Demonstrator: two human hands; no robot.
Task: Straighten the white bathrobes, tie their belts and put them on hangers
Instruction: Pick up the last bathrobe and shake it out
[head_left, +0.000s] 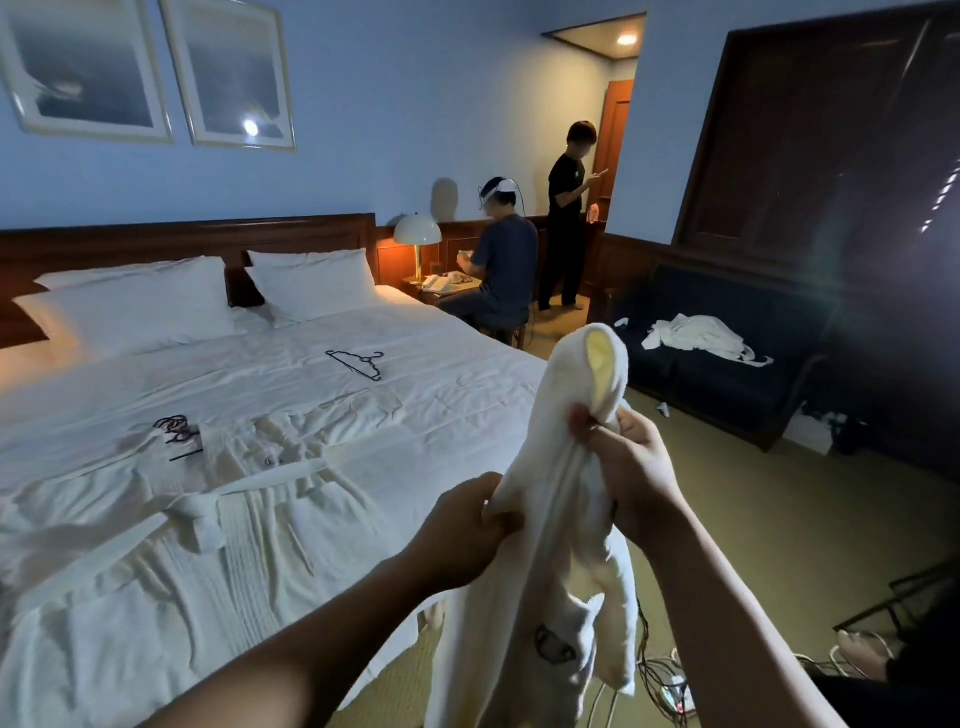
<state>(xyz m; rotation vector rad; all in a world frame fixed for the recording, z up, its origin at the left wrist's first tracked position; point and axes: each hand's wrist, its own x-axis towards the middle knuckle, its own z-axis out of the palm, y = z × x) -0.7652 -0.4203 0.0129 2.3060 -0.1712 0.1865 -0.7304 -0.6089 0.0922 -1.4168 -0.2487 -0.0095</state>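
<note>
So the big white bed (363, 374) takes up most of the left side, and there's one bathrobe (218, 519) spread flat on it with its belt (249, 486) knotted at the waist. A second bathrobe (566, 545) is held up just off the bed's right edge: the left hand (467, 525) grips a fold of it, fingers curled in, while the right hand (631, 467) pinches the cloth higher up. Another robe (701, 338) sits crumpled on the dark sofa (727, 384), and a black hanger (358, 364) lies on the bed.
</note>
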